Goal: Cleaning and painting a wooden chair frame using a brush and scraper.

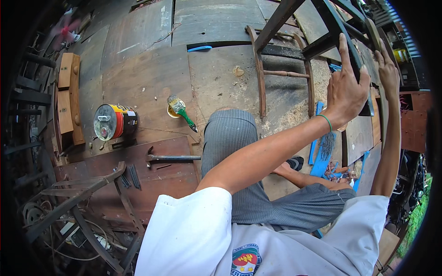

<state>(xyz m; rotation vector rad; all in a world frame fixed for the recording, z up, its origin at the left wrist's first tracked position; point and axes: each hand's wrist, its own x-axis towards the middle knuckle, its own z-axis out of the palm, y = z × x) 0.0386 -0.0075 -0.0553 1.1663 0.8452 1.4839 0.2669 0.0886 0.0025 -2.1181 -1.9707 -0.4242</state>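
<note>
Dark wooden frame (328, 19) far right: probably stiff, fairly heavy; long rail (353, 54) offers best hold. Left hand (345, 92) grips it between thumb and fingers; right hand (387, 73) touches outer bar (372, 34), closure unclear.

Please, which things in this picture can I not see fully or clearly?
In the head view:
Dark wooden furniture frame: its top is cut off by the upper edge.
Left hand: the frame or the hand itself hides some fingers.
Cup: the paintbrush hides part of its inside.
Pink fan-like thing: too blurred to make out its shape.
</note>
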